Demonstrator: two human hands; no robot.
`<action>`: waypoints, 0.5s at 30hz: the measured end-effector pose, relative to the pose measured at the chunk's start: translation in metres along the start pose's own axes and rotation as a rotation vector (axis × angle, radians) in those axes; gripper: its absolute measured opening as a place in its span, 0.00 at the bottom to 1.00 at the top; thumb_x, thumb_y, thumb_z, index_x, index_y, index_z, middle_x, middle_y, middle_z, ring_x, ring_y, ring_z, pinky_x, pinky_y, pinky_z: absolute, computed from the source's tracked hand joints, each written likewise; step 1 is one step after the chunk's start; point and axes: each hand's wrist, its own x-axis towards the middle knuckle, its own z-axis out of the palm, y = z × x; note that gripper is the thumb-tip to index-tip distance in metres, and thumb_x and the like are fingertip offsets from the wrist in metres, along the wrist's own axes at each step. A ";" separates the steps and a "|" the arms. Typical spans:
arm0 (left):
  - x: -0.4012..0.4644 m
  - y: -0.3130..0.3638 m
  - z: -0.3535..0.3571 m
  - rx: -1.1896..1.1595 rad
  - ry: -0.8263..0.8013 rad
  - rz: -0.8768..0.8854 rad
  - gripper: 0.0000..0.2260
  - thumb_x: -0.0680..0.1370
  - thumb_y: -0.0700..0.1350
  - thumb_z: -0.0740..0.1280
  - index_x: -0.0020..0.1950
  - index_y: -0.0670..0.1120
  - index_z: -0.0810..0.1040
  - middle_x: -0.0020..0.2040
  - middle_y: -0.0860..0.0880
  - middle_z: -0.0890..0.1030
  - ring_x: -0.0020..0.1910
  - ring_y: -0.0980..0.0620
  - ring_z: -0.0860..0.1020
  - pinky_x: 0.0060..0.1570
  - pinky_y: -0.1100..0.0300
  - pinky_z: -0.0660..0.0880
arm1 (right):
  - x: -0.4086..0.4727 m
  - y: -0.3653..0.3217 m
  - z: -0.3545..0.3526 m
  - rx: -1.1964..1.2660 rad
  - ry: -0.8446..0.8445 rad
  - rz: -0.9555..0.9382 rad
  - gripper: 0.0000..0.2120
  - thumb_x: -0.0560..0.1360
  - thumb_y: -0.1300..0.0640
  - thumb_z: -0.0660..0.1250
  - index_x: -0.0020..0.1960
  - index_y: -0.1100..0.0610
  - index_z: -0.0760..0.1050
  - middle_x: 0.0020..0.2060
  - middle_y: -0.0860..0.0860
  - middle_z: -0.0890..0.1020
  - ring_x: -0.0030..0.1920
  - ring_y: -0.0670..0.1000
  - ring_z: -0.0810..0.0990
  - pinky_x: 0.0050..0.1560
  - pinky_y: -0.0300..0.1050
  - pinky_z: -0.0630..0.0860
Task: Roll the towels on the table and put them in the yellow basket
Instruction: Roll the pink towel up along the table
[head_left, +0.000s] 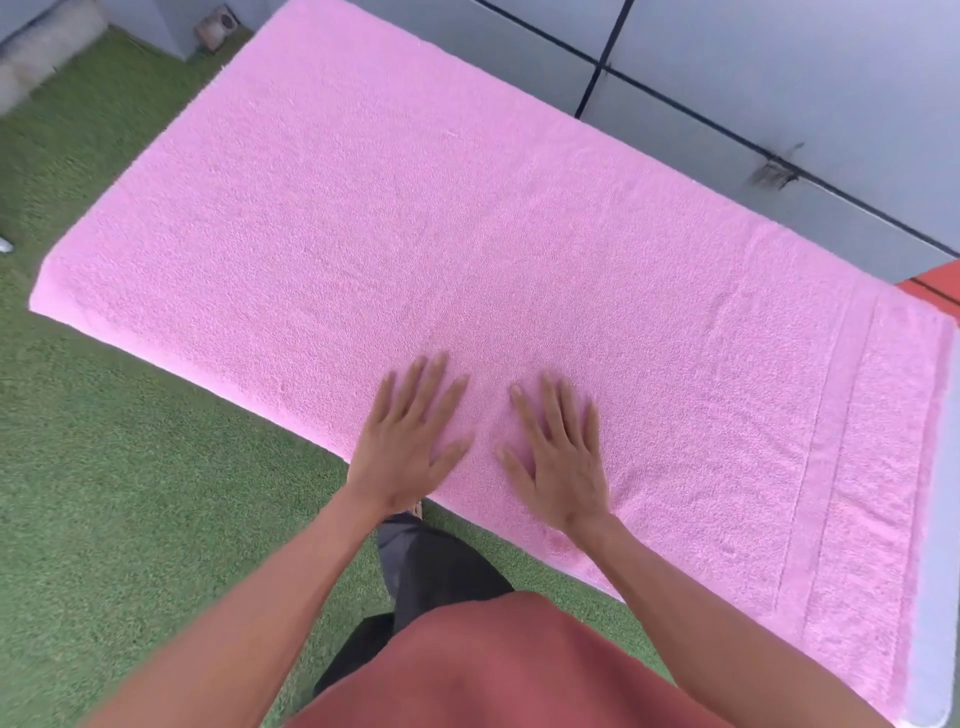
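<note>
Both hands, left (408, 441) and right (558, 457), press flat with fingers spread and gripping nothing on the large pink terry towel (415, 218), apparently smoothing it across the bench (932, 597) before rolling.

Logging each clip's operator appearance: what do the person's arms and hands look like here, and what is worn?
Both forearms are bare, with no sleeves reaching them. The left hand and right hand wear no gloves, rings, watch or bands that show. Lower down, a rust-red top and dark trousers are visible.
</note>
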 end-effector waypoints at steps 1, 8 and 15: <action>-0.006 0.003 0.000 0.012 0.004 -0.011 0.32 0.81 0.62 0.49 0.79 0.49 0.42 0.79 0.44 0.40 0.78 0.44 0.42 0.75 0.41 0.47 | -0.004 -0.002 0.000 0.001 0.003 0.003 0.34 0.80 0.37 0.51 0.79 0.49 0.43 0.78 0.54 0.41 0.77 0.57 0.38 0.75 0.64 0.44; -0.033 0.045 0.007 -0.031 0.023 -0.180 0.28 0.83 0.57 0.45 0.79 0.49 0.39 0.79 0.45 0.37 0.77 0.44 0.38 0.75 0.41 0.44 | -0.029 0.006 0.005 0.103 -0.041 -0.097 0.31 0.81 0.39 0.48 0.79 0.46 0.42 0.78 0.51 0.37 0.77 0.53 0.34 0.75 0.61 0.41; -0.051 0.160 0.043 -0.108 0.054 -0.227 0.27 0.83 0.57 0.44 0.79 0.47 0.41 0.79 0.46 0.40 0.78 0.46 0.39 0.75 0.46 0.45 | -0.111 0.141 0.003 0.032 -0.049 -0.051 0.29 0.82 0.40 0.47 0.78 0.44 0.40 0.77 0.48 0.36 0.76 0.52 0.33 0.75 0.63 0.41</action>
